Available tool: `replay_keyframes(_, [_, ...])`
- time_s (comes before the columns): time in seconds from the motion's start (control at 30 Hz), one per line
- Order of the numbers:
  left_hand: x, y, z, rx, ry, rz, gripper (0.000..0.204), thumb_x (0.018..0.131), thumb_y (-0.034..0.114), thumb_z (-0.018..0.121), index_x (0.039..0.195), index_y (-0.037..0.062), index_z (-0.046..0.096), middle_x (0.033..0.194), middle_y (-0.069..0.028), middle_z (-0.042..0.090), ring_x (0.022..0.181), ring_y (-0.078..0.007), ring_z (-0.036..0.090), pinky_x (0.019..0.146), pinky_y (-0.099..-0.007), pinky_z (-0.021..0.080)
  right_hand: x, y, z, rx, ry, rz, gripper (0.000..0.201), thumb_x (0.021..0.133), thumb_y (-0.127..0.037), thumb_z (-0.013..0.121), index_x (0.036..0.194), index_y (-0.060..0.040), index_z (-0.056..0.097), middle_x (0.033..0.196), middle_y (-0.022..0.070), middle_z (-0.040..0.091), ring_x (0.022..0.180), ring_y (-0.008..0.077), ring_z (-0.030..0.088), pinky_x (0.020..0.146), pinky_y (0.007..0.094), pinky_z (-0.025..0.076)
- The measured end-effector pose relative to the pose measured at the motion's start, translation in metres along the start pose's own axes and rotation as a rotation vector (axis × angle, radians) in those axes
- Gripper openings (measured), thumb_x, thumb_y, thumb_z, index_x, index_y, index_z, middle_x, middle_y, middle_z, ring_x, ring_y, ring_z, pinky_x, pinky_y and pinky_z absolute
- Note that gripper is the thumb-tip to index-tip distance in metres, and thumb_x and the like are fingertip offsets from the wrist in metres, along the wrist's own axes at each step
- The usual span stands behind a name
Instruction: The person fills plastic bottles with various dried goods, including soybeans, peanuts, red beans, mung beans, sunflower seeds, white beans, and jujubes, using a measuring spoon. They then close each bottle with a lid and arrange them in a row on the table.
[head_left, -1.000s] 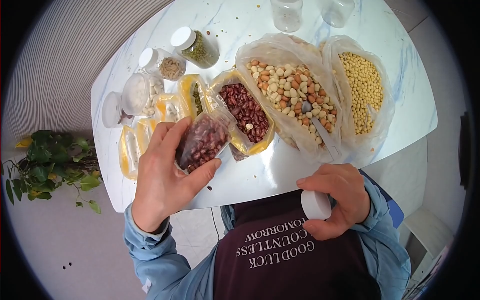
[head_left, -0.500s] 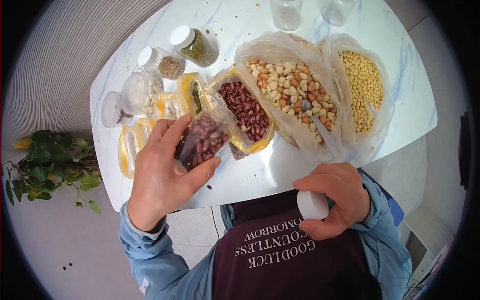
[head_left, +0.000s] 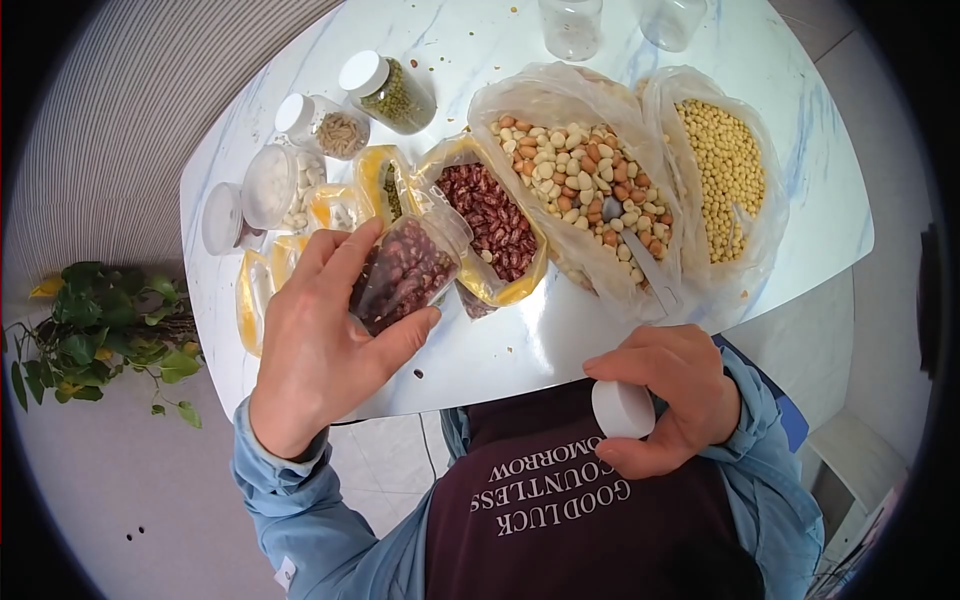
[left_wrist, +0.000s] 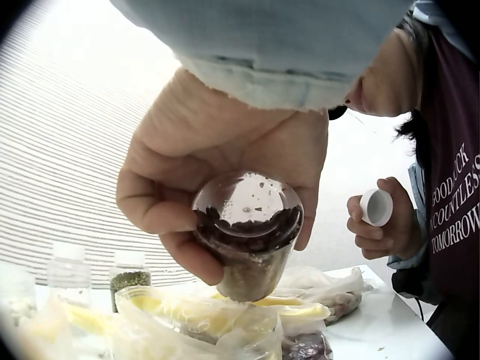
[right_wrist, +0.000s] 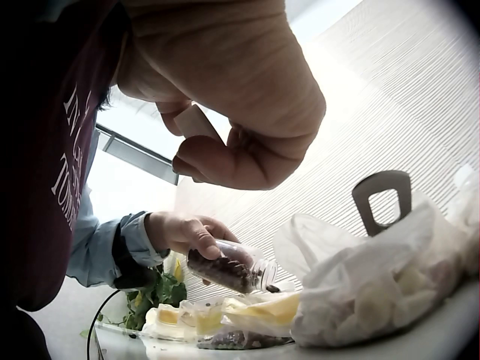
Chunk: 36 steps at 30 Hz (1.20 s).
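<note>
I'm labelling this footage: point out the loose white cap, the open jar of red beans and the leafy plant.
Loose white cap [left_wrist: 378, 208], left wrist view: its hollow inside.
Open jar of red beans [head_left: 408, 272], head view: clear side wall.
Leafy plant [head_left: 112, 303], head view: its leaves.

The person wears a dark maroon printed top, at the head view's five o'clock, with white capital lettering reading GOOD LUCK, COUNTLESS, TOMORROW in lines. Over it hangs an open overshirt of light blue, denim-like cloth: its left sleeve creases at seven o'clock, its right sleeve at four. A small white tag shows on the left sleeve. A black band peeks from that cuff. In the left wrist view, the left cuff spans twelve o'clock, with a paler, slightly rough edge; black gear sits under the opposite sleeve at four.
</note>
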<state>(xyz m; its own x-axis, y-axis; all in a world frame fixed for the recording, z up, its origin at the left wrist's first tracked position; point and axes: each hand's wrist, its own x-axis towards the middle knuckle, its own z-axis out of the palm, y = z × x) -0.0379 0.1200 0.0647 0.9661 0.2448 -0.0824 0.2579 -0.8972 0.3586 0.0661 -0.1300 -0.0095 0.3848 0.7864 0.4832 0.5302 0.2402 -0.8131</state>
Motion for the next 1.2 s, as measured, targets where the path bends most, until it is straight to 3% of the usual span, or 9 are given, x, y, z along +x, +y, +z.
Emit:
replay_keyframes(0.3, [0.0039,0.0001,-0.003,0.006,-0.017,0.016,0.066,0.067,0.024,0.078,0.12,-0.0065,0.054,0.1,-0.0175,0.057,0.075,-0.0283,0.062,0.067,-0.0346,0.05,-0.0017,0.0001,0.0011,0.002,0.004,0.009,0.046,0.069,-0.026,0.077,0.1,0.0024,0.06,0.064,0.0065,0.054,0.049,0.0188,0.052,0.041,0.0292,0.04])
replay_keyframes(0.4, [0.0058,-0.0013,-0.0028,0.046,-0.003,0.069,0.064,0.067,0.022,0.079,0.12,-0.0047,0.053,0.098,-0.0175,0.059,0.074,-0.0285,0.062,0.067,-0.0349,0.05,-0.0019,0.0001,0.0012,-0.004,0.003,0.011,0.046,0.069,-0.026,0.077,0.1,0.0021,0.06,0.064,0.0063,0.054,0.049,0.0186,0.052,0.041,0.0291,0.04])
replay_keyframes(0.6, [0.0071,0.0028,-0.0032,-0.053,0.007,-0.009,0.056,0.067,0.018,0.079,0.113,0.0019,0.05,0.091,-0.0167,0.063,0.071,-0.0285,0.063,0.066,-0.0344,0.05,-0.0032,0.0009,0.0015,-0.004,0.001,0.017,0.046,0.069,-0.027,0.077,0.101,0.002,0.06,0.063,0.0059,0.053,0.048,0.0183,0.052,0.041,0.0289,0.04])
replay_keyframes(1.0, [0.0081,0.0009,-0.0026,-0.054,0.007,0.031,0.052,0.068,0.017,0.078,0.11,0.0016,0.052,0.093,-0.0172,0.064,0.072,-0.0281,0.064,0.064,-0.034,0.05,-0.0046,0.0008,0.0013,-0.008,0.006,0.017,0.046,0.069,-0.027,0.077,0.101,0.0022,0.06,0.063,0.0056,0.053,0.049,0.0183,0.052,0.042,0.029,0.04])
replay_keyframes(1.1, [0.0083,0.0059,-0.0085,-0.041,-0.075,-0.069,0.057,0.071,0.024,0.079,0.114,0.0012,0.051,0.099,-0.0139,0.062,0.086,-0.0212,0.064,0.071,-0.0301,0.053,-0.0047,0.001,0.0015,-0.005,0.006,0.015,0.046,0.069,-0.026,0.077,0.101,0.0022,0.06,0.063,0.0056,0.053,0.049,0.0183,0.052,0.042,0.0291,0.04])
replay_keyframes(1.2, [0.0092,0.0045,-0.009,-0.022,-0.044,-0.013,0.056,0.071,0.023,0.079,0.115,0.0006,0.052,0.1,-0.0138,0.062,0.085,-0.0206,0.065,0.07,-0.0302,0.053,-0.0053,0.0014,0.0025,0.002,0.011,0.014,0.046,0.069,-0.026,0.077,0.101,0.0022,0.06,0.063,0.0055,0.053,0.05,0.0183,0.052,0.042,0.029,0.04])
